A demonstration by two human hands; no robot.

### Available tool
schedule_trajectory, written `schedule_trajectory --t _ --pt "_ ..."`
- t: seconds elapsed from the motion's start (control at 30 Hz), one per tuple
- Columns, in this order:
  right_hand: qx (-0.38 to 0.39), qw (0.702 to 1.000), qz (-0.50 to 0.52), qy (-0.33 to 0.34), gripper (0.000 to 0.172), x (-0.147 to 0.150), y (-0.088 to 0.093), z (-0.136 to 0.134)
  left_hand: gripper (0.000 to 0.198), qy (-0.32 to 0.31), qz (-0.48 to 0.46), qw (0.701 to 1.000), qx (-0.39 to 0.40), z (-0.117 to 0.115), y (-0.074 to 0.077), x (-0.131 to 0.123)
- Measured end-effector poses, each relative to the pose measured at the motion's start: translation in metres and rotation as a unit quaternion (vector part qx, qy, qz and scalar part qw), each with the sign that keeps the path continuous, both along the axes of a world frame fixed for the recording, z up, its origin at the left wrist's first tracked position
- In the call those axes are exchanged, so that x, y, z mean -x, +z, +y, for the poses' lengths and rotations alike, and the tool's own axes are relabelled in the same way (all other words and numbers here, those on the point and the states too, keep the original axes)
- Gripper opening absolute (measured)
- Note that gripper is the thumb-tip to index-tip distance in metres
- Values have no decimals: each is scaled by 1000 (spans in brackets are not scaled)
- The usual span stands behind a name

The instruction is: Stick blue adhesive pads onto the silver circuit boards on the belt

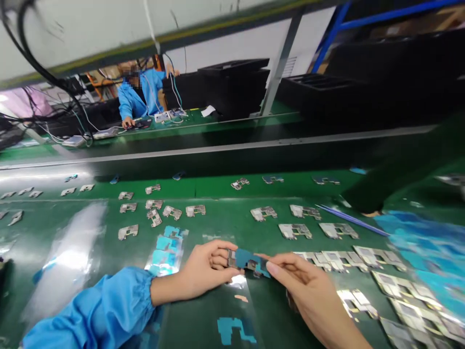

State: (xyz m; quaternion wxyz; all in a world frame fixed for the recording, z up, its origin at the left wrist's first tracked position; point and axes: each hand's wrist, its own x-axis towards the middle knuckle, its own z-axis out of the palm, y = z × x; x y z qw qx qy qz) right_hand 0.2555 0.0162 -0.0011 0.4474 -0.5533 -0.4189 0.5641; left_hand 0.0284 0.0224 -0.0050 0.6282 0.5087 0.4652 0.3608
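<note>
Over the counter (279, 327), well short of its far edge, the fingers of the left hand (201, 271) pinch one end of a small metal part (231, 259); the right hand (308, 286) pinches the other. The step looks like seating blue film (244, 258); smoothing it would need steady support.

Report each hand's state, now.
Left hand: closed, holding one end of a flat, notched, grey metal piece with blue film.
Right hand: closed, pinching that piece's other end.
</note>
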Motion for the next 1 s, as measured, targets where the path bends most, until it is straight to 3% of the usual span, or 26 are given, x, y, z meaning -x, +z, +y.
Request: schedule_trajectory --t 0.3,0.47,1.0 --pt "38 996 -73 42 33 -2 -2 -2 56 -34 -36 998 42 3 -4 4" --pt "46 996 -70 27 32 -1 0 0 55 -46 -43 996 58 2 -4 5" --pt "12 997 -72 25 30 0 8 3 49 -52 -104 989 88 4 -4 3"
